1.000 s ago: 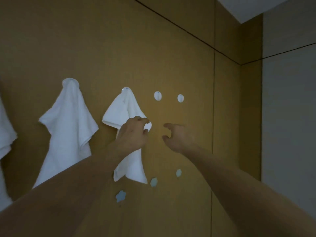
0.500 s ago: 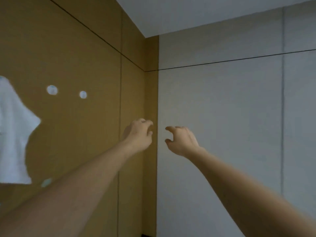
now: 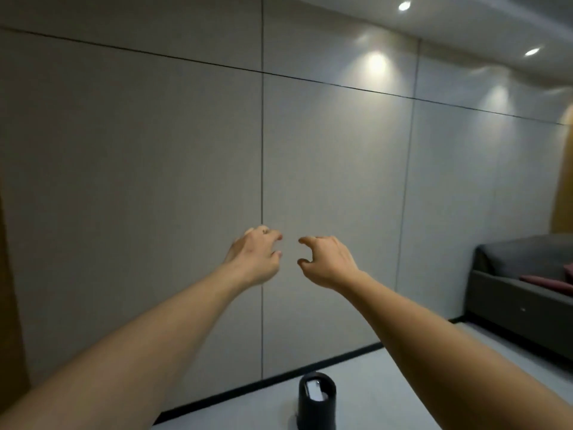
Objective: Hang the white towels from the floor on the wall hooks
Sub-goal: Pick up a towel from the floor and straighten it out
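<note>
Both arms reach forward, empty-handed, toward a grey panelled wall (image 3: 155, 181).

The left hand (image 3: 254, 259) and right hand (image 3: 328, 262) hover close together, fingers loosely curled, gripping nothing. A black bin (image 3: 317, 401) on the floor shows something white inside; whether towel, I cannot tell.

No text, label, brand, number or sign can be read anywhere here. The grey panelled wall (image 3: 155, 181) is plain, and the black cylindrical container (image 3: 317, 405) on the floor near the bottom edge carries no legible marking; the white item inside it is too blurred to show any writing.
</note>
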`<state>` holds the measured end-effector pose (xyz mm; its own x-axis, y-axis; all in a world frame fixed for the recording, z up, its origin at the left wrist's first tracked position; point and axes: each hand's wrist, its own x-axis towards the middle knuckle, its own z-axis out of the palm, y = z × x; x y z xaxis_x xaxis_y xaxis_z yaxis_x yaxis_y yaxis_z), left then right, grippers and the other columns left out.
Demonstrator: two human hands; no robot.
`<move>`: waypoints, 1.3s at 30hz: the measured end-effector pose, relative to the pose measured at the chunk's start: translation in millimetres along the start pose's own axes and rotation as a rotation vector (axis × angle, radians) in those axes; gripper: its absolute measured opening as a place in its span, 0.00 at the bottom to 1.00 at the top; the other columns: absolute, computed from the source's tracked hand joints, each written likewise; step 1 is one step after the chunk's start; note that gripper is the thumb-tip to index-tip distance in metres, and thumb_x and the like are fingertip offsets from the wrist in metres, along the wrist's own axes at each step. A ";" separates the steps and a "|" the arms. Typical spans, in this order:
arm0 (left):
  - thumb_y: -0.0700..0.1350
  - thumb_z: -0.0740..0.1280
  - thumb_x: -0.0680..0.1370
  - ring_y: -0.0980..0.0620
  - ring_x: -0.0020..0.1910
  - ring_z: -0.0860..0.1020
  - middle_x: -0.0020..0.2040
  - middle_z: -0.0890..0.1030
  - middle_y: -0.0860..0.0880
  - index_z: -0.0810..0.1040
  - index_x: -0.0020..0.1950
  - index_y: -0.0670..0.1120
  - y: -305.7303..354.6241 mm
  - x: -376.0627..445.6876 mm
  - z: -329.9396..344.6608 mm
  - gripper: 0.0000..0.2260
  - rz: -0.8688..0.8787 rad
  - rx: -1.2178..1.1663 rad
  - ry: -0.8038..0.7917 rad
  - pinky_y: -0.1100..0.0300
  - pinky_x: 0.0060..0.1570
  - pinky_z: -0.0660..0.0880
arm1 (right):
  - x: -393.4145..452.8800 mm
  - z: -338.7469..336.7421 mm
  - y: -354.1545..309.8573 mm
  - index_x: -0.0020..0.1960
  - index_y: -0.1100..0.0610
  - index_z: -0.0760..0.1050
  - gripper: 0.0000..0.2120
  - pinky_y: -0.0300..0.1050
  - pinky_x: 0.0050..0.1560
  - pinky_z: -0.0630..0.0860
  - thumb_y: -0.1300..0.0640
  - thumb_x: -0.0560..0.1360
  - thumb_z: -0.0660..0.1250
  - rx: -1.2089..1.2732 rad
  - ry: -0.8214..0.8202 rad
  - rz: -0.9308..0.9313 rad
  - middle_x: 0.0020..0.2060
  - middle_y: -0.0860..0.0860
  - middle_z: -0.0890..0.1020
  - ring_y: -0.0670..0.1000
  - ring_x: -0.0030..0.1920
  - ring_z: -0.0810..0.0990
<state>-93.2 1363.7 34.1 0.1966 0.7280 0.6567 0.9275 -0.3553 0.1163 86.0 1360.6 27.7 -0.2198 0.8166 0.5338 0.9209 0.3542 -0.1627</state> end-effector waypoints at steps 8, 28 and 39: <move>0.54 0.64 0.77 0.46 0.64 0.72 0.65 0.74 0.50 0.72 0.67 0.54 196.2 67.4 163.5 0.19 0.305 -0.228 -0.196 0.51 0.60 0.71 | -81.7 -27.0 225.3 0.73 0.50 0.67 0.27 0.53 0.64 0.72 0.47 0.75 0.64 -0.151 -0.054 0.404 0.65 0.53 0.76 0.57 0.66 0.72; 0.51 0.62 0.78 0.46 0.63 0.72 0.67 0.71 0.48 0.70 0.69 0.52 529.2 152.3 516.1 0.19 0.757 -0.490 -0.678 0.50 0.60 0.71 | -214.5 9.4 612.0 0.70 0.49 0.71 0.24 0.47 0.59 0.73 0.48 0.75 0.66 -0.172 -0.085 1.210 0.62 0.51 0.79 0.54 0.63 0.75; 0.51 0.63 0.78 0.44 0.64 0.70 0.66 0.71 0.47 0.71 0.68 0.51 629.9 155.5 699.1 0.19 0.786 -0.407 -0.923 0.49 0.60 0.71 | -285.9 99.3 786.7 0.68 0.51 0.73 0.23 0.44 0.53 0.74 0.50 0.74 0.67 0.029 -0.204 1.437 0.56 0.50 0.80 0.51 0.58 0.78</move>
<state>744.0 1662.9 -311.5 0.9437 0.3189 -0.0874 0.3307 -0.9073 0.2597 841.3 1451.1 -335.3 0.8263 0.5160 -0.2258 0.3750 -0.8031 -0.4631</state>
